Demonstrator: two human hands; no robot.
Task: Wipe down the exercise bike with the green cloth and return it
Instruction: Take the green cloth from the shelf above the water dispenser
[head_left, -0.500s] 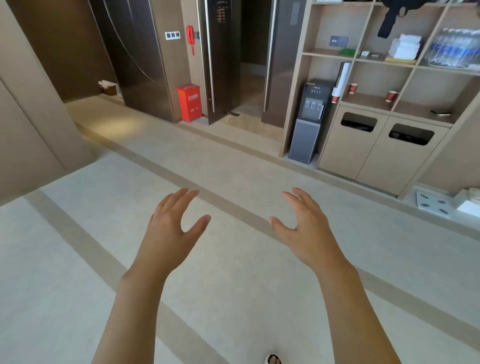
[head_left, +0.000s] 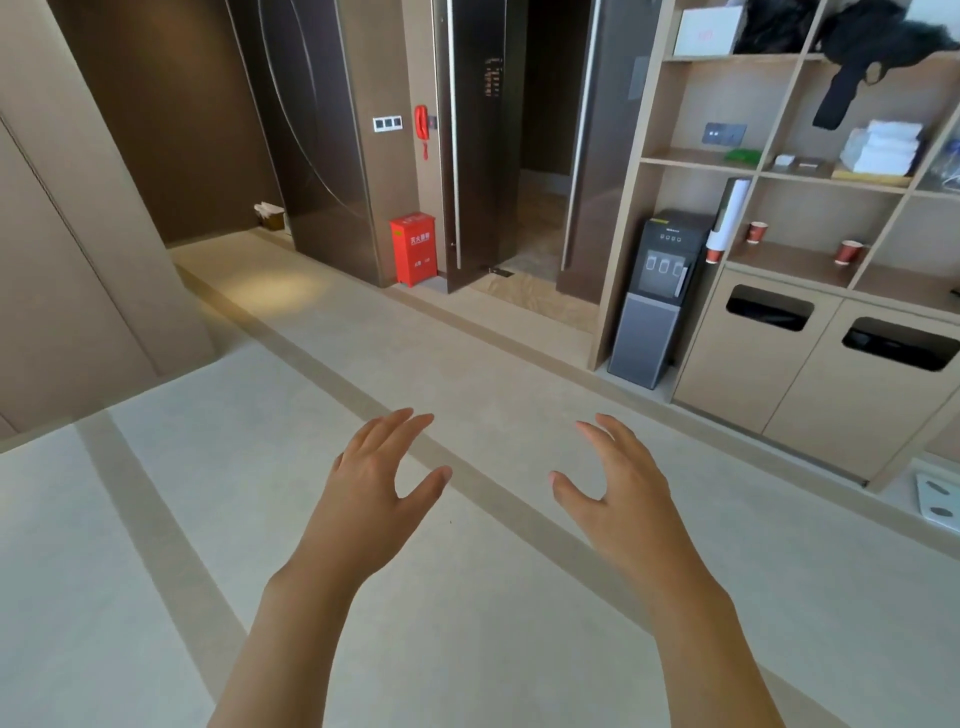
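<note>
Fingers of left hand (head_left: 371, 499) straight, lightly fanned, thumb splayed toward the middle; nothing held. Right hand (head_left: 621, 501) mirrors it: fingers extended and a little bent at the tips, thumb out toward the left hand, nothing held. Backs of both hands face the camera, a gap between them, both forearms bare and reaching forward over the floor (head_left: 156, 597).

Floor pale, crossed by darker tan bands running diagonally beneath the hands.

Green cloth (head_left: 744, 155) lies well ahead and to the right, flat on a middle shelf of the wooden shelving unit (head_left: 654, 161), below a grey wall plate; well apart from both hands. Same shelf level, further right: small flat items, then a stack of folded white towels (head_left: 880, 148). Black bag (head_left: 878, 41) hangs off the top shelf, strap drooping. Two red paper cups (head_left: 757, 232) on the shelf below. Two bin openings in the cabinet fronts at the bottom.

Water dispenser (head_left: 660, 291), black and grey, stands just left of the shelving. Beyond it an open dark doorway. Red fire box (head_left: 414, 248) on the floor against the brown wall, red phone handset (head_left: 421, 124) mounted above it beside a white switch panel. White scale (head_left: 937, 501) on the floor at far right edge.

Exercise bike not in view.
</note>
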